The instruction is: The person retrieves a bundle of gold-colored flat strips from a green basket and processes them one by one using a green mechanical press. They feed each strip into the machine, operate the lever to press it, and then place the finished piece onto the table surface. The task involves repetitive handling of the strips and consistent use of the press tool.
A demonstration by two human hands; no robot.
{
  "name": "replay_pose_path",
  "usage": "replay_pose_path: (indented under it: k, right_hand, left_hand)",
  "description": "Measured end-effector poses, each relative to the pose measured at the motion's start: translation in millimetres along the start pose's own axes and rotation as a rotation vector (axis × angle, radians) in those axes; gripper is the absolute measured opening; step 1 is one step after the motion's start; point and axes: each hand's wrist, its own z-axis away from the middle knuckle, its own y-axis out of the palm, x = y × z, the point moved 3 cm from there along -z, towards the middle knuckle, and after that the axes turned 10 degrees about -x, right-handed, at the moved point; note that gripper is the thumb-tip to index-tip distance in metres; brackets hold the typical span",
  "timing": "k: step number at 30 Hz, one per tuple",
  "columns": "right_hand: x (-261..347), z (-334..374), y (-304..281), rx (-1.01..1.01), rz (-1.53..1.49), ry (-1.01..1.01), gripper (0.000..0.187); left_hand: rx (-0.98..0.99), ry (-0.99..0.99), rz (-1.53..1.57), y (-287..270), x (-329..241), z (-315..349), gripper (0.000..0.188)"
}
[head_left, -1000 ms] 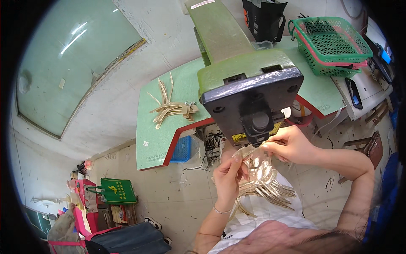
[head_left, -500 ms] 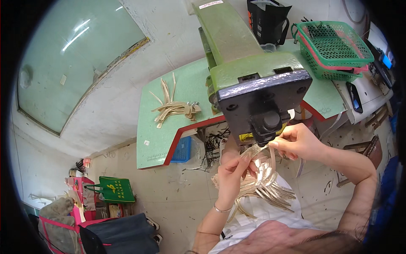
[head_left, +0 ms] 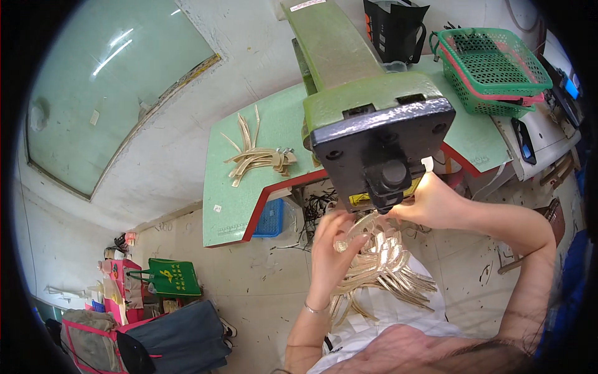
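Note:
My left hand (head_left: pixel 331 254) is curled loosely round a gold strap (head_left: pixel 354 233), its thumb apart from its fingertips. That strap arcs up to the underside of a green press machine (head_left: pixel 380 128) with a black head. My right hand (head_left: pixel 433 202) reaches in from the right, with its thumb and fingers closed on the strap close to the machine's black lower foot (head_left: pixel 387 199). The head hides part of that hand's fingertips. Below both hands, a bundle of shiny gold straps (head_left: pixel 389 265) lies over my lap on white cloth.
More gold straps (head_left: pixel 258 162) lie on the left of the green tabletop (head_left: pixel 227 215), which has a red edge. Stacked baskets (head_left: pixel 492 65) and a phone (head_left: pixel 523 140) are at the right. A black bag (head_left: pixel 395 31) stands behind. A blue basket (head_left: pixel 269 219) sits below the table.
My left hand has moved a little left, and its pinch has loosened into a wider curl. My right hand has turned and shifted closer under the machine head.

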Motion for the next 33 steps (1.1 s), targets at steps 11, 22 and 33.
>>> replay_pose_path:
  k: [11,22,33]
  right_hand:
    - [-2,-24,-32,0.619,0.495,0.268,0.030]
    - [-37,1,-23,0.143,-0.756,0.522,0.033]
    - [-20,1,-16,0.240,-0.273,0.194,0.026]
  left_hand:
    - [0.337,-0.378,0.260,8,-8,-21,0.023]
    - [0.004,-0.467,0.387,-6,0,15,0.028]
    - [-0.148,-0.544,0.505,-20,9,34,0.031]
